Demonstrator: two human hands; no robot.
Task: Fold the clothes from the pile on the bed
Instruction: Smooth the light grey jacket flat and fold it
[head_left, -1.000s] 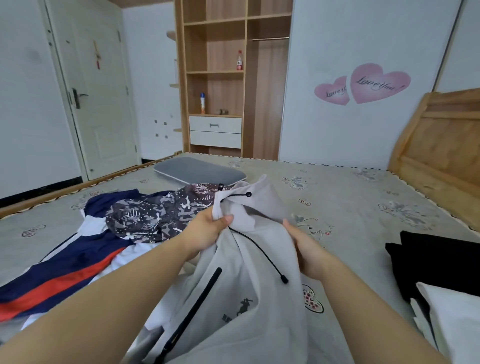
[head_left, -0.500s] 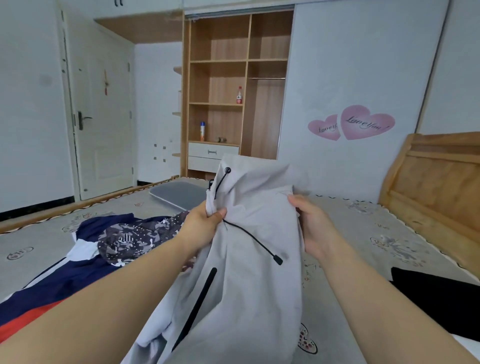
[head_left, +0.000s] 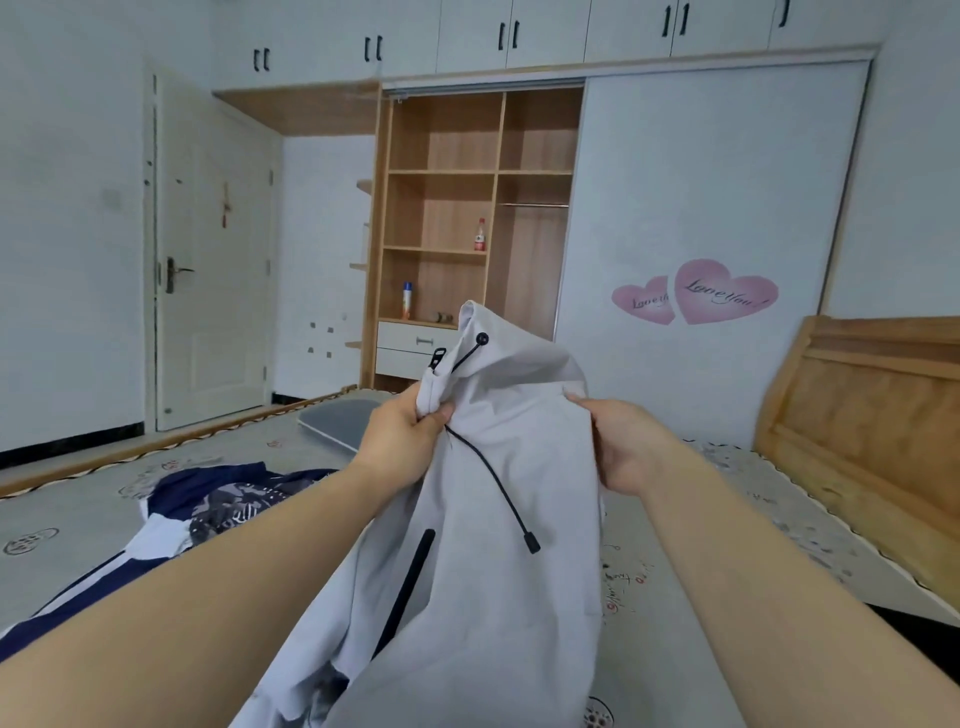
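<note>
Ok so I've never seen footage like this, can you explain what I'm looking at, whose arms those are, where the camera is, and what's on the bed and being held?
There is no machine here. The camera sits on a person's head and looks forward and down, so the two bare arms reaching into the picture are that person's own. The left hand bunches the light grey hooded jacket near its collar, and the right hand grips the fabric on the other side, so the jacket hangs raised between them. A black drawstring dangles down its front. Below lies the bed with a patterned cover. On its left side waits the pile of clothes, dark blue and camouflage pieces. A flat grey pillow lies further back, before an open wooden wardrobe.
</note>
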